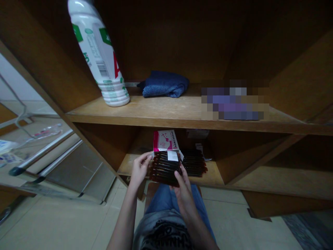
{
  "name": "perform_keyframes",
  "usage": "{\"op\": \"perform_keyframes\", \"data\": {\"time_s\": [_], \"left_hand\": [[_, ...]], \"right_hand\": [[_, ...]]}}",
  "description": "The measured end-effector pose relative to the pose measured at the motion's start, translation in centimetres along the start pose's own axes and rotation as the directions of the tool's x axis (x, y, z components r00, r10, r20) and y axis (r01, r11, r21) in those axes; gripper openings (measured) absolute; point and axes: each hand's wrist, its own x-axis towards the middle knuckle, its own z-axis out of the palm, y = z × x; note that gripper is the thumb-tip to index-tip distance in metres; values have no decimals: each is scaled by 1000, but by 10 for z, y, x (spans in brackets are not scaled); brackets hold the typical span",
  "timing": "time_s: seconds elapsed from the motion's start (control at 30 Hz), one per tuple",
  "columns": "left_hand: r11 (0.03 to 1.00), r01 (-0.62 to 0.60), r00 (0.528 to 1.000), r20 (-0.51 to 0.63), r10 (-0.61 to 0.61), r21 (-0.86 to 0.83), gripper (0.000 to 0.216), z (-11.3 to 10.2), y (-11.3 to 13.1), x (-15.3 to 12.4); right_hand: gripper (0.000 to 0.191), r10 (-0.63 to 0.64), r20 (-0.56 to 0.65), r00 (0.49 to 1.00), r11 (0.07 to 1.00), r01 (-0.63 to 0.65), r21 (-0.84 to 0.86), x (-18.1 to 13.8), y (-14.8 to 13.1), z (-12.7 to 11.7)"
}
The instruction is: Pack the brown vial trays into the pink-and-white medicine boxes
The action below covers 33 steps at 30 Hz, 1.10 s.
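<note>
Dark packet stack [164,169], labels unreadable

Both forearms rise from the bottom centre. Left hand [139,170] and right hand [183,189] grip, fingers curled.

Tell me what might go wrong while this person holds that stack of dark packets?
1. The stack of dark packets looks loose, held only at its edges by the left hand and right hand; some could slip to the floor.
2. The pink box right behind it might get knocked over.
3. The white bottle stands near the upper shelf's front edge; a bump could topple it.
</note>
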Motion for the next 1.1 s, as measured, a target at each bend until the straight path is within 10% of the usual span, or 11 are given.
{"op": "perform_keyframes", "data": {"time_s": [0.7,0.9,1.1], "left_hand": [[1000,-4,999,41,4,-3,32,-2,-1,0],[1000,23,999,28,-22,-9,30,-1,0,1],[998,41,999,21,-40,-42,32,0,2,2]], "right_hand": [[102,-4,372,928,959,109,-261,21,-27,-13],[87,-194,398,897,557,434,-708,22,-40,-19],[77,-394,302,868,55,350,-935,21,-46,-12]]}}
